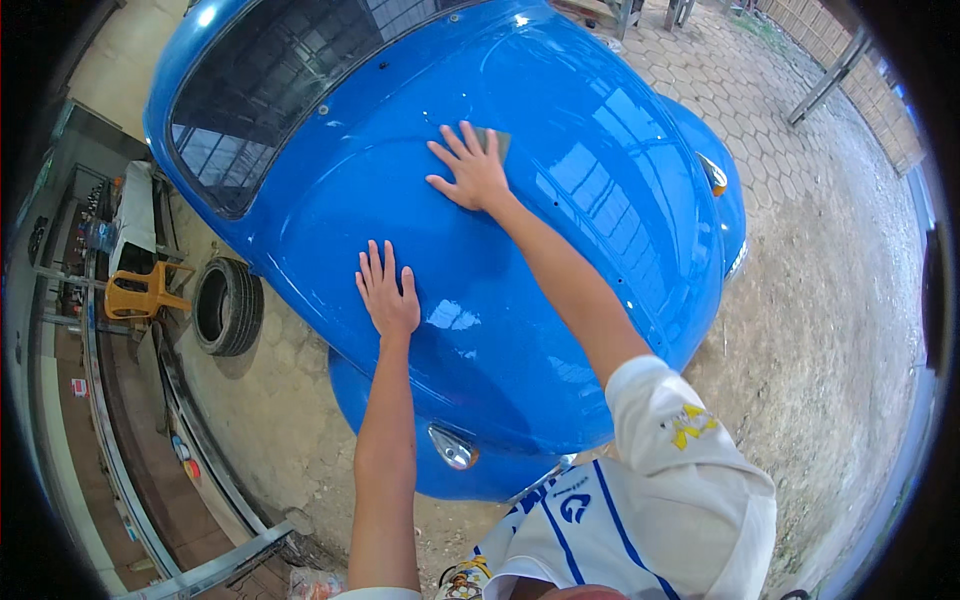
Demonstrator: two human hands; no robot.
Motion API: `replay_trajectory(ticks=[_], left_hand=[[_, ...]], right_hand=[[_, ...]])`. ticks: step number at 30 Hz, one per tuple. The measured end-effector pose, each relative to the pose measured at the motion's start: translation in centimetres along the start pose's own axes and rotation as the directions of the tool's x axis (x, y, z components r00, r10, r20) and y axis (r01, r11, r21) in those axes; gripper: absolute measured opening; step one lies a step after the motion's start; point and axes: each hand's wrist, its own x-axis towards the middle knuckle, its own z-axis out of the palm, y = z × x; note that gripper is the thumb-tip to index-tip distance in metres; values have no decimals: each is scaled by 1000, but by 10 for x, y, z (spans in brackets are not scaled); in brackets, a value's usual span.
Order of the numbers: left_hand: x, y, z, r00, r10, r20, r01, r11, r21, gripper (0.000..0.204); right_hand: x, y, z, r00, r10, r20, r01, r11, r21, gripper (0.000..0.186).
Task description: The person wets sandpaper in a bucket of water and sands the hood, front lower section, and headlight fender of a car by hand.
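A blue, glossy, rounded car hood (600,260) fills the middle, with the dark windscreen (240,120) at upper left. My left hand (388,290) lies on the paint left of centre, open, fingers stretched and slightly apart, with nothing visible under it. Higher and to the right, my right hand (470,168) is open with spread fingers over a flat greyish-olive pad (501,146) on the hood; part of the pad is hidden under it. Below my left hand, a chrome light housing (452,447) sits on the fender; an orange light (712,175) is at the right.
A loose tyre (228,306) and a yellow plastic chair (140,292) stand left of the car. Beyond them are a cluttered bench and metal rails (160,560). Paving (760,130), bare ground, a post (828,75) and a woven fence (870,110) are to the right.
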Motion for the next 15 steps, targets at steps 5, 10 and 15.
replay_trajectory(ticks=[5, 10, 15], left_hand=[[1, 2, 2, 1000, -13, 9, 13, 1000, 5, 61], [0, -3, 3, 1000, 4, 15, -5, 999, 45, 61], [4, -3, 6, 998, 54, -18, -53, 997, 58, 61]], right_hand=[[-135, 6, -50, 978, 186, -96, -183, 982, 42, 72], [-107, 10, -46, 955, 246, -163, -238, 969, 68, 74], [-2, 25, -9, 934, 314, -168, -316, 949, 21, 71]])
